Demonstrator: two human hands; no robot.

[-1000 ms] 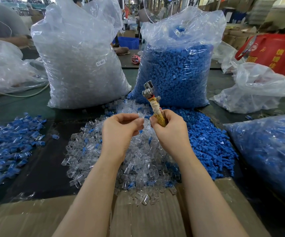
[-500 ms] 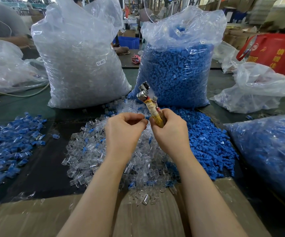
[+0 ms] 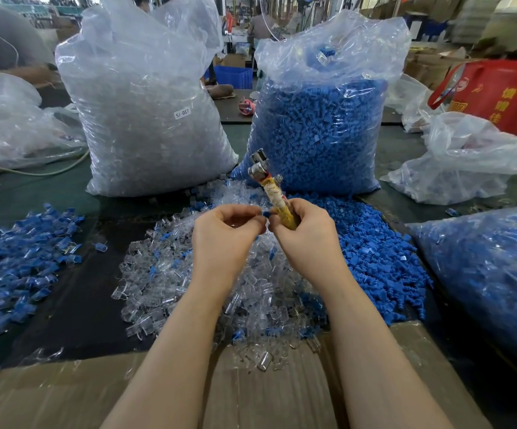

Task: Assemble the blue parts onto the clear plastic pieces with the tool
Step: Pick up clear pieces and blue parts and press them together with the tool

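Tool (image 3: 277, 193) gripped by its yellowed handle in the right hand (image 3: 305, 239), metal head up; small blue part (image 3: 266, 214) pinched at the left hand (image 3: 224, 239), fingertips of both nearly touching. Whether a clear piece was also held: hidden. Done: assembled pile (image 3: 12, 258) far left of the grip. Left: clear plastic pieces (image 3: 170, 274) heaped directly beneath, loose blue parts (image 3: 375, 258) just right.

Small blue part (image 3: 266, 214) pinched between both hands, just left of the tool (image 3: 277, 193). Tool tilted up, yellow handle, shiny metal head on top. Clear pieces (image 3: 170, 274) heaped on the table below, loose blue parts (image 3: 375, 252) heaped beside them on the right.
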